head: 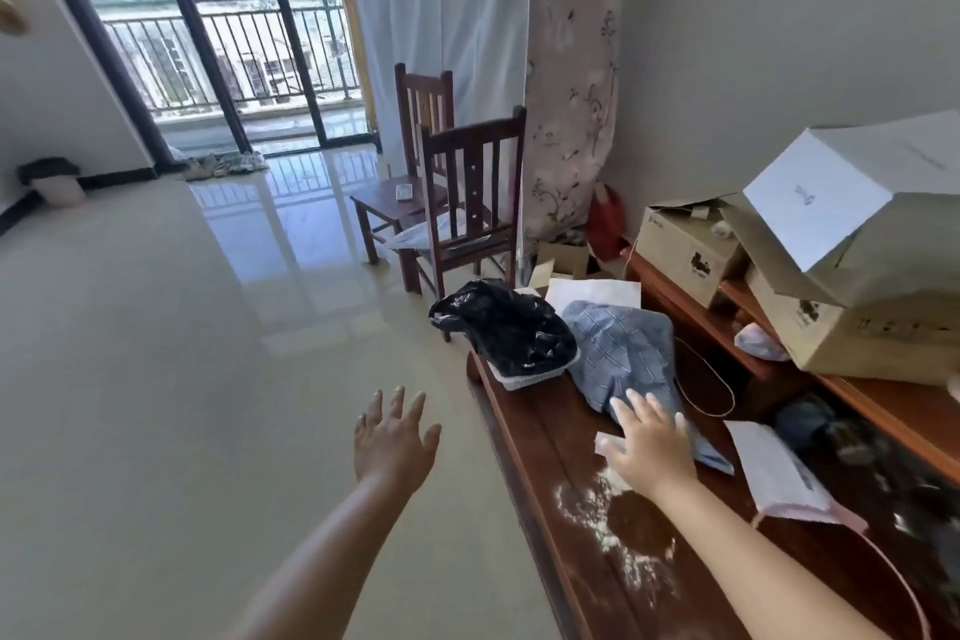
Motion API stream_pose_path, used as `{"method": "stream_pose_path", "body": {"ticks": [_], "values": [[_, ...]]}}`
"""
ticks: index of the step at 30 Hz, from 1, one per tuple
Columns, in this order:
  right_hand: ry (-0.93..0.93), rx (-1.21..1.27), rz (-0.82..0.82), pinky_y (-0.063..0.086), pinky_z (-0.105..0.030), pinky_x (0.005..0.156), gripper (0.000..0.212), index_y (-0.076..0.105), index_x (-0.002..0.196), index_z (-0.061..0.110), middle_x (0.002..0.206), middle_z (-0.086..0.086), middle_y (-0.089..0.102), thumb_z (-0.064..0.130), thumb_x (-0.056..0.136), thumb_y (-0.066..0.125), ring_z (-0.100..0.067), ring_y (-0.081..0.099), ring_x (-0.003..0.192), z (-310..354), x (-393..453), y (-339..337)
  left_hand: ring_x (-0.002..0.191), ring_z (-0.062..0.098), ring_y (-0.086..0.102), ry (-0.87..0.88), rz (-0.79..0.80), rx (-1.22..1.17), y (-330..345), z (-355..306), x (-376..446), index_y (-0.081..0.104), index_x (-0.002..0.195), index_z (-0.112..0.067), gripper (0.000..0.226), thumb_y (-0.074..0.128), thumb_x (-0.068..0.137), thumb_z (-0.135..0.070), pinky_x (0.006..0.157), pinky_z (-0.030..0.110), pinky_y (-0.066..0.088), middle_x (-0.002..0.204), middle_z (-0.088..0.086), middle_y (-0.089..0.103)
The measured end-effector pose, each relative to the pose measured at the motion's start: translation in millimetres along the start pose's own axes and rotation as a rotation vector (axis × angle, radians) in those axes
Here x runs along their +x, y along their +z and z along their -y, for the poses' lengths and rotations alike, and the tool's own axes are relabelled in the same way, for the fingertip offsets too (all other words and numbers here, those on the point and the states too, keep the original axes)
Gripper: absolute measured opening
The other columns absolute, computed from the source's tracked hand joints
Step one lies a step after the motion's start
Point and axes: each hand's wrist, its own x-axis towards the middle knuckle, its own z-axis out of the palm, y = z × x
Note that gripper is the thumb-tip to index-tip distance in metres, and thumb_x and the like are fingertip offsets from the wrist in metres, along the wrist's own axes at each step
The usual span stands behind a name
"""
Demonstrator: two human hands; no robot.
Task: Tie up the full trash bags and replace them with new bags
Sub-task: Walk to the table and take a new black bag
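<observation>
Your left hand (pixel 393 437) hangs in the air over the pale tiled floor (pixel 156 379), just off the near-left edge of the wooden worktop (pixel 545 457). Its fingers are spread apart, palm down, and it holds nothing. Your right hand (pixel 647 442) is over the worktop with its fingers splayed too; its fingertips lie on the near end of a blue checked cloth (pixel 623 353), and its thumb is at a small white slip of paper (pixel 608 443). It is not closed on anything.

The black trash bag (pixel 506 322) sits farther along the worktop, at its far-left corner, lining a small white basket (pixel 530 377) whose rim shows under the near side of the bag. The bag's mouth is open and crumpled, not tied. It lies beyond both of your hands: far and to the right of the left one, far and to the left of the right one, with the cloth touching its right side.

A spill of white powder (pixel 602 525) lies on the worktop near your right wrist. To the right are a white mask-like sheet with a pink cord (pixel 779 473) and stacked cardboard boxes (pixel 810 276). 2 wooden chairs (pixel 467 203) stand beyond the bag.
</observation>
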Motion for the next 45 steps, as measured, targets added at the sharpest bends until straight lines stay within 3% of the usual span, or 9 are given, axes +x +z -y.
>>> {"method": "stream_pose_path", "body": {"ticks": [10, 20, 28, 33, 38, 40, 42, 43, 45], "values": [[0.039, 0.023, 0.087, 0.014, -0.043, 0.115, 0.058, 0.023, 0.142, 0.019, 0.154, -0.003, 0.018, 0.045, 0.093, 0.035, -0.021, 0.013, 0.143, 39, 234, 12, 0.146, 0.023, -0.002, 0.004, 0.119, 0.01, -4, 1, 227, 0.015, 0.144, -0.028, 0.053, 0.027, 0.095, -0.043, 0.118, 0.038, 0.005, 0.157, -0.001, 0.007], [0.29, 0.092, 0.234, 0.022, -0.038, 0.114, 0.057, 0.024, 0.142, 0.017, 0.153, -0.005, 0.021, 0.043, 0.093, 0.037, -0.023, 0.017, 0.141, 81, 385, 68, 0.146, 0.021, -0.004, 0.214, 0.301, 0.081, 6, 21, 426, 0.014, 0.144, -0.03, 0.052, 0.029, 0.096, -0.042, 0.118, 0.037, 0.003, 0.157, -0.003, 0.006], [0.37, 0.248, 0.212, 0.031, -0.039, 0.109, 0.059, 0.028, 0.141, 0.02, 0.15, -0.006, 0.029, 0.043, 0.09, 0.045, -0.026, 0.026, 0.138, 97, 505, 96, 0.146, 0.019, -0.002, 0.213, 0.383, 0.15, 36, 22, 531, 0.014, 0.144, -0.032, 0.052, 0.026, 0.095, -0.045, 0.118, 0.034, 0.005, 0.157, -0.005, 0.008], [0.459, 0.204, 0.279, 0.021, -0.049, 0.111, 0.071, 0.012, 0.144, 0.019, 0.155, -0.008, 0.011, 0.053, 0.089, 0.039, -0.029, 0.011, 0.142, 83, 583, 129, 0.146, 0.018, -0.005, 0.185, 0.47, 0.169, 57, 17, 567, 0.012, 0.144, -0.033, 0.052, 0.025, 0.095, -0.046, 0.118, 0.032, 0.004, 0.157, -0.007, 0.005], [0.619, 0.257, 0.355, 0.012, -0.056, 0.112, 0.037, 0.055, 0.12, 0.012, 0.154, -0.008, 0.018, 0.034, 0.093, 0.044, -0.029, 0.007, 0.142, 62, 601, 167, 0.145, 0.016, -0.005, 0.222, 0.528, 0.239, 61, 10, 610, 0.013, 0.144, -0.033, 0.052, 0.026, 0.095, -0.045, 0.118, 0.033, 0.005, 0.157, -0.007, 0.006], [0.602, 0.334, 0.219, 0.021, -0.057, 0.106, 0.027, 0.067, 0.095, 0.002, 0.14, -0.015, 0.045, 0.023, 0.09, 0.051, -0.034, 0.031, 0.134, 58, 601, 174, 0.146, 0.017, -0.003, 0.24, 0.513, 0.274, 63, 2, 629, 0.014, 0.144, -0.031, 0.052, 0.026, 0.095, -0.045, 0.118, 0.033, 0.006, 0.157, -0.006, 0.008], [0.54, 0.396, 0.072, 0.046, -0.054, 0.078, 0.033, 0.065, 0.07, -0.005, 0.092, -0.026, 0.069, 0.021, 0.085, 0.051, -0.042, 0.064, 0.091, 58, 598, 170, 0.146, 0.017, -0.001, 0.267, 0.496, 0.264, 65, -12, 643, 0.016, 0.144, -0.029, 0.052, 0.028, 0.095, -0.044, 0.118, 0.033, 0.006, 0.156, -0.006, 0.01], [0.524, 0.418, 0.012, 0.047, -0.042, 0.055, 0.034, 0.059, 0.063, -0.005, 0.066, -0.026, 0.066, 0.02, 0.083, 0.049, -0.041, 0.065, 0.063, 57, 596, 161, 0.145, 0.017, 0.0, 0.289, 0.489, 0.248, 64, -23, 649, 0.017, 0.144, -0.029, 0.052, 0.028, 0.095, -0.043, 0.118, 0.032, 0.006, 0.156, -0.006, 0.011], [0.505, 0.458, -0.017, 0.026, -0.025, 0.038, 0.027, 0.053, 0.066, -0.005, 0.044, -0.02, 0.052, 0.014, 0.085, 0.055, -0.037, 0.055, 0.039, 57, 591, 136, 0.145, 0.016, -0.001, 0.355, 0.482, 0.21, 62, -49, 656, 0.017, 0.144, -0.029, 0.051, 0.029, 0.096, -0.043, 0.118, 0.032, 0.007, 0.156, -0.006, 0.011]]}}
